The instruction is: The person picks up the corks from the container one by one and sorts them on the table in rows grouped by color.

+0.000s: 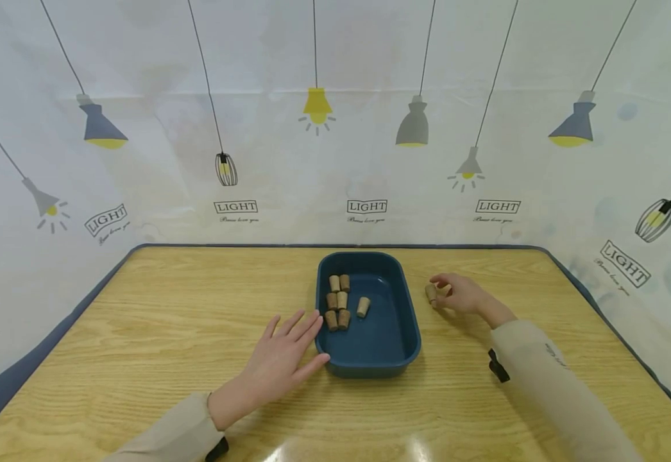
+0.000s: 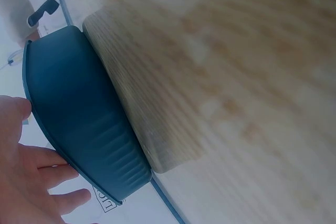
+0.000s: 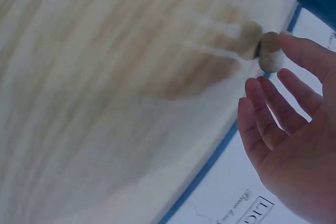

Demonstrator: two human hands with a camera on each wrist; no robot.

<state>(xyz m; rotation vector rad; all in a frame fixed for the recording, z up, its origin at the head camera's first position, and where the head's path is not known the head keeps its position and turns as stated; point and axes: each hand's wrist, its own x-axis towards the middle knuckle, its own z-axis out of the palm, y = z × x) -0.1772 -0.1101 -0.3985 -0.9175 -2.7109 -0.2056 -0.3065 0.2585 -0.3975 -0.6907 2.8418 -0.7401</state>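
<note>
A deep blue rectangular tray rests on the wooden table, with several tapered corks standing in paired rows along its left side. One lighter cork is apart from them, nearer the tray's middle. My left hand lies at the tray's left rim, fingers spread and fairly straight; in the left wrist view the thumb and fingertips meet the rim. To the right of the tray, my right hand pinches another cork between thumb and index finger, low over the tabletop. The remaining fingers are loosely bent in the right wrist view.
The wooden table has a dark blue edge along its back and sides. White sheeting printed with hanging lamps and lettering stands behind and at both sides.
</note>
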